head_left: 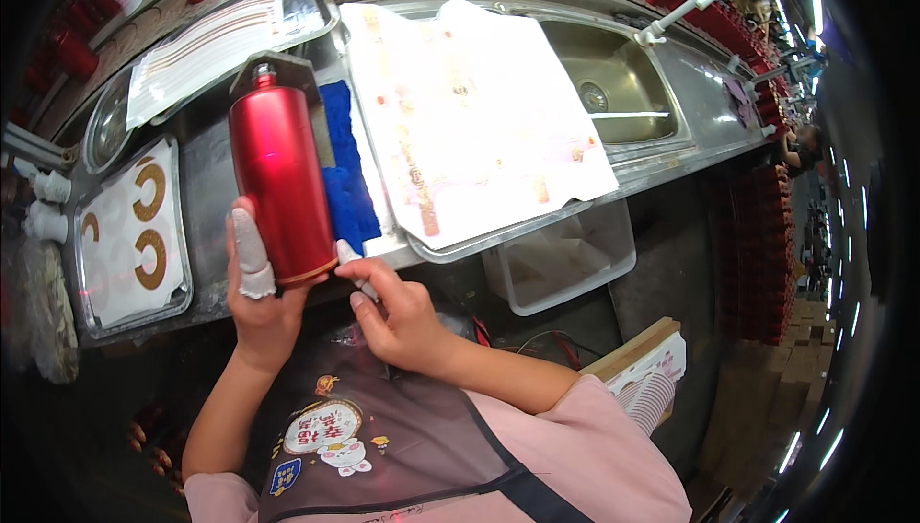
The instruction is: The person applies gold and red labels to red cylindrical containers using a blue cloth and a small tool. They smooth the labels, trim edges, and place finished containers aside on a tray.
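Steel counter (671,72) runs across the view, with a sink (613,82) set into it at the right and a large tray of wet decal sheets (470,111) laid over its middle. Smaller trays (129,235) of gold horseshoe-shaped transfers are seen at the left, and a clear plastic bin (565,259) hangs below the counter edge. A blue cloth (347,168) is spread beside the work.

The red metal bottle (280,170) is held lying over the counter edge, neck pointing away. It is cradled near its base by the left hand (257,298), whose fingers are closed about it, the thumb wearing a white finger cot. The right hand (398,312) is pinched shut at the bottle's lower rim; whether a thin transfer is gripped there cannot be told.

For good work, it is judged that the bottle should be kept steady in the left hand's grasp, and any decal pressed flat from one edge outward, so that no water or air is trapped and the glossy surface is not smeared.
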A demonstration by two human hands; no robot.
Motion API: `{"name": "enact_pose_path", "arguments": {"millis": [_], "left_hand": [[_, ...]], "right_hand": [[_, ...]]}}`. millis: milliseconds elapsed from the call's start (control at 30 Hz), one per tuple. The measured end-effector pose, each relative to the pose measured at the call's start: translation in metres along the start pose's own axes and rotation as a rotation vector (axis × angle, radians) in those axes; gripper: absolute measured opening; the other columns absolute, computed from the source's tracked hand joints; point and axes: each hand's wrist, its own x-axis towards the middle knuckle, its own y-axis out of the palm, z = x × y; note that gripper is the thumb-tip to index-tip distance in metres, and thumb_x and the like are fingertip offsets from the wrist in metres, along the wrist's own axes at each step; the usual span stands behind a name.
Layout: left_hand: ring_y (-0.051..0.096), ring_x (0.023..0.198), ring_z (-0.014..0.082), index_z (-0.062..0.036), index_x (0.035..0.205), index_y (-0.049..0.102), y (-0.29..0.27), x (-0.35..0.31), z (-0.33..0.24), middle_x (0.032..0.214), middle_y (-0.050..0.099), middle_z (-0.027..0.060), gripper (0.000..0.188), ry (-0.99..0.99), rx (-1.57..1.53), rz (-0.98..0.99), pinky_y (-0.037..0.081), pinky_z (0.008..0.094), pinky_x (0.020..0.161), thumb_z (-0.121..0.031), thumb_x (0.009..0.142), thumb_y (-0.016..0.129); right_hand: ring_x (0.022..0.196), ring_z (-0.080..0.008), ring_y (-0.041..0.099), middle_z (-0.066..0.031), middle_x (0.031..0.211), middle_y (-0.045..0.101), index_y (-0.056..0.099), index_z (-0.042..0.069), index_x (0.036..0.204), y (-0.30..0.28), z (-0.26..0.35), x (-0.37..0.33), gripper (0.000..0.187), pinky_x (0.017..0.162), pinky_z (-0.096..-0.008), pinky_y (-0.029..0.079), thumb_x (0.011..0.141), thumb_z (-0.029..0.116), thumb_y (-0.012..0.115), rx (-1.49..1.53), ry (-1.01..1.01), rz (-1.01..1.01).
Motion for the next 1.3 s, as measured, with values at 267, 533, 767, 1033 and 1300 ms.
{"name": "enact_pose_path", "arguments": {"millis": [267,533,767,1033,1300], "left_hand": [[0.032,0.150,0.0415,-0.0007,0.155,0.037,-0.020,-0.004,0.006,0.159,0.038,0.0241,0.089,0.027,0.264,0.073,0.005,0.0603,0.122,-0.025,0.083,0.083],[0.036,0.150,0.0370,-0.0125,0.146,0.056,-0.005,0.018,-0.001,0.160,0.040,0.0205,0.074,0.298,0.295,0.014,0.012,0.0617,0.122,-0.023,0.079,0.084],[0.035,0.151,0.0364,-0.0121,0.146,0.056,-0.009,0.012,-0.003,0.160,0.039,0.0223,0.087,0.188,0.283,0.076,0.012,0.0619,0.123,-0.009,0.065,0.089],[0.035,0.149,0.0393,-0.0118,0.145,0.056,-0.009,0.013,-0.006,0.159,0.040,0.0231,0.083,0.189,0.263,0.063,0.013,0.0652,0.121,-0.017,0.069,0.090],[0.033,0.150,0.0391,-0.0132,0.146,0.054,-0.006,0.012,-0.002,0.160,0.038,0.0214,0.085,0.196,0.256,0.080,0.014,0.0650,0.121,-0.017,0.070,0.090]], "right_hand": [[0.056,-0.0244,0.065,-0.0152,0.088,0.068,0.061,0.001,0.121,0.003,-0.001,0.002,0.034,0.055,-0.0346,0.051,0.087,-0.002,0.062,-0.087,-0.074,-0.036],[0.062,-0.0299,0.068,-0.0149,0.082,0.070,0.065,0.004,0.118,-0.006,0.029,0.029,0.040,0.055,-0.0378,0.052,0.079,-0.003,0.066,-0.019,-0.466,0.103],[0.059,-0.0142,0.057,-0.0120,0.093,0.075,0.072,0.004,0.109,-0.214,-0.060,0.136,0.022,0.058,-0.0312,0.047,0.089,0.011,0.068,-0.649,-0.214,-0.508],[0.074,-0.0278,0.068,-0.0103,0.082,0.074,0.077,0.007,0.094,-0.455,-0.220,0.184,0.030,0.068,-0.0390,0.053,0.083,0.035,0.074,-0.720,0.774,-0.437],[0.054,-0.0131,0.055,-0.0034,0.066,0.061,0.070,0.003,0.085,-0.362,-0.073,0.158,0.034,0.050,-0.0301,0.043,0.094,0.036,0.070,-0.141,0.667,0.023]]}}
